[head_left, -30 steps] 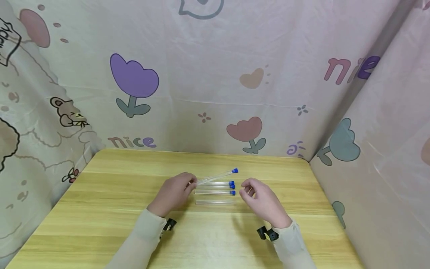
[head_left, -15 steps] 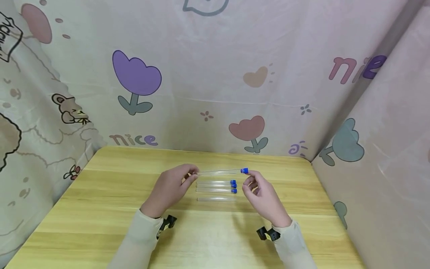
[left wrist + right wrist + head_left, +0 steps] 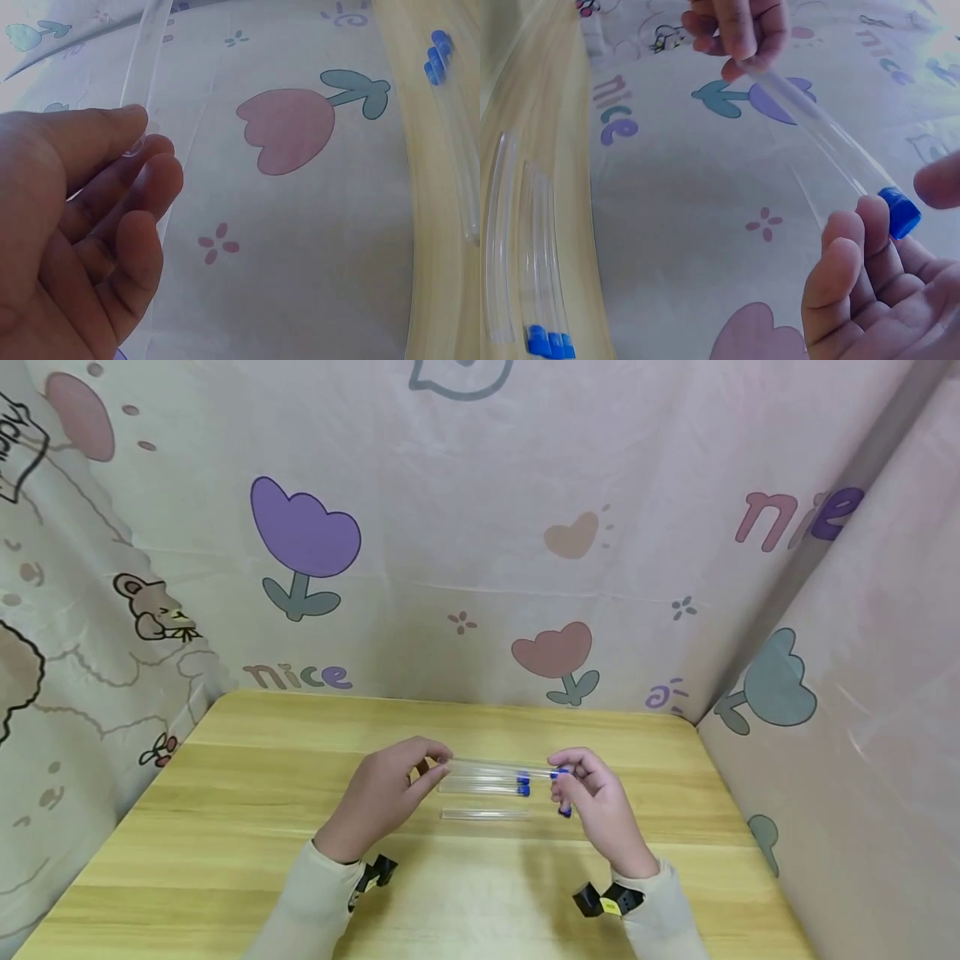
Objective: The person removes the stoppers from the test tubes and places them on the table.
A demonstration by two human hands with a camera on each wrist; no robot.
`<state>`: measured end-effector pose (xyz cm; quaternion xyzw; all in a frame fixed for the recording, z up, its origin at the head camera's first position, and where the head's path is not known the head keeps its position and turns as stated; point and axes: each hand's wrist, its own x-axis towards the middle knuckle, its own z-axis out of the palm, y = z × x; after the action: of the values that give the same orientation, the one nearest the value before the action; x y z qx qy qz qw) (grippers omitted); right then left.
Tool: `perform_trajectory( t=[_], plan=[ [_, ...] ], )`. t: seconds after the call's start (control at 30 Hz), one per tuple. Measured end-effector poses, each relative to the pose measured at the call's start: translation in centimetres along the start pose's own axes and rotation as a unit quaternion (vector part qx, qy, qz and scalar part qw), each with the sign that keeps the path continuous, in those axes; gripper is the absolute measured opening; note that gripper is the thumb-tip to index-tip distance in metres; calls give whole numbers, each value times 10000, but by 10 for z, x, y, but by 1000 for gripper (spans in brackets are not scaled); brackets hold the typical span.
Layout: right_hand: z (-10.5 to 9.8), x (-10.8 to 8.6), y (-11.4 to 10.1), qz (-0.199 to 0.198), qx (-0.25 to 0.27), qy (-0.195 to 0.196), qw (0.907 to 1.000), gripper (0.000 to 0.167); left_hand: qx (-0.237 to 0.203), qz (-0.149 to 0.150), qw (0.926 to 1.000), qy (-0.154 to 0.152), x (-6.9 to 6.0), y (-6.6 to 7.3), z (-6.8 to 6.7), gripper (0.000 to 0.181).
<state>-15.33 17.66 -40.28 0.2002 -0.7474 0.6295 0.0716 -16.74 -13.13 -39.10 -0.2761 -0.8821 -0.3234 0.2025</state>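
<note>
A clear tube with a blue cap is held above the table, its left end pinched between thumb and fingers of the left hand. The right hand has loosely curled fingers beside the cap; in the right wrist view a gap separates its thumb from the cap. Several capped tubes lie side by side on the wooden table. Nearer the person lies an uncapped tube. A small blue piece shows beneath the right fingers; what it is cannot be told.
The wooden table ends at a patterned curtain behind. More curtain hangs along the left and right sides. A black wrist device sits at the left cuff, and another at the right.
The capped tube was lifted off the group, moved right, then lowered slightly toward the person, its cap now between the right hand's fingers and thumb. The small blue piece has come into view.
</note>
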Motion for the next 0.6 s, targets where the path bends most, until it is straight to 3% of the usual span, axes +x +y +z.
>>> perform_trajectory(
  t=[0.1,0.27,0.6],
  plan=[
    [0,1,-1,240,273,213,9991,17,54,-44,9999,86,-1,-1,-2,18],
    [2,1,-1,568,250,548,9966,24,77,-64,9999,64,-3,-2,-1,20],
    [6,2,-3,707,316,790,9939,25,18,15,10000,33,-3,-1,0,24]
  ],
)
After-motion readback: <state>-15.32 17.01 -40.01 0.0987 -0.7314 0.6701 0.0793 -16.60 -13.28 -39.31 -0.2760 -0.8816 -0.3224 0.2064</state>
